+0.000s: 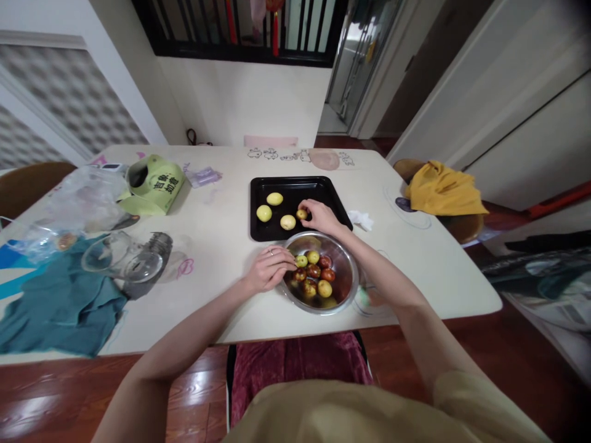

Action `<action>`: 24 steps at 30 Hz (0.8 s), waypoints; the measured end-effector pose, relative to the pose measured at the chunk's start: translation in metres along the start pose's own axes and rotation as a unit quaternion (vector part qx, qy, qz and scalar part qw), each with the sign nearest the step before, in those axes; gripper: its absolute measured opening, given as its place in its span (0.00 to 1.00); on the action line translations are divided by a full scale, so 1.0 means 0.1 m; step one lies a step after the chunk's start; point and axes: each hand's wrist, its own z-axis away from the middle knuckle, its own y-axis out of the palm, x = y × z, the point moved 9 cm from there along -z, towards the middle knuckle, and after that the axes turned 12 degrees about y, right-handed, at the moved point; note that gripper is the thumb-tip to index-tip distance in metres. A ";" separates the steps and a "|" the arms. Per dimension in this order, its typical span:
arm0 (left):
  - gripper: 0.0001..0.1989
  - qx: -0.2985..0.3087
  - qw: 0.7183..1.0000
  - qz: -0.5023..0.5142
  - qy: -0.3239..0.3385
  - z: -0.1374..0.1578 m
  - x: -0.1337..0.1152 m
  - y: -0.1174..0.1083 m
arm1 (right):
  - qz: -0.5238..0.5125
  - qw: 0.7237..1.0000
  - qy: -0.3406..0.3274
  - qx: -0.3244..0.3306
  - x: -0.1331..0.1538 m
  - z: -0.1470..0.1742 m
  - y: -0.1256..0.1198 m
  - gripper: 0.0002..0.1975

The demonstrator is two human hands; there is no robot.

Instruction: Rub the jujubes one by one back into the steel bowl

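A steel bowl [353, 289] near the table's front edge holds several jujubes [325, 288], some yellow-green, others red-brown, with liquid around them. My left hand [268, 269] is closed over the bowl's left rim, fingers inside and thumb outside. Its fingertips come right up to a green jujube [301, 261]; whether they touch it I cannot tell. Behind the bowl, a black baking tray [314, 187] bears three yellow-green jujubes: one at the back [274, 199], one at left [264, 213], one in front [287, 222]. My right hand [318, 216] pinches a brown-spotted jujube [301, 214] at the tray.
A crumpled white tissue [361, 219] lies right of the tray. On the left are a clear glass vessel [133, 261], a teal cloth [60, 301], a green paper package [157, 184] and clear plastic bags [87, 197]. Yellow cloth [441, 189] drapes a chair at right.
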 end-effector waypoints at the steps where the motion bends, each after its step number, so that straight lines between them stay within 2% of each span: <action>1: 0.19 -0.011 1.000 -0.003 -0.008 0.01 0.03 -0.03 | -0.017 1.000 0.003 -0.018 0.00 0.06 -0.08 0.15; 5: 0.21 -0.061 0.997 -0.008 -0.041 0.04 0.11 -0.13 | -0.114 0.990 -0.030 -0.077 0.10 0.47 -0.42 0.14; 8: 0.23 -0.078 0.995 -0.003 -0.064 0.06 0.15 -0.15 | -0.162 0.983 -0.061 -0.068 0.30 0.89 -0.53 0.13; 12: 0.23 -0.080 0.995 0.001 -0.062 0.04 0.13 -0.14 | -0.190 0.979 -0.071 0.010 0.57 1.39 -0.36 0.13; 15: 0.24 -0.075 0.995 -0.002 -0.064 0.03 0.13 -0.14 | -0.204 0.974 -0.088 0.047 0.74 1.62 -0.19 0.13; 24: 0.25 -0.067 0.996 -0.010 -0.059 0.01 0.13 -0.15 | -0.135 0.984 -0.101 0.061 0.88 1.74 0.05 0.15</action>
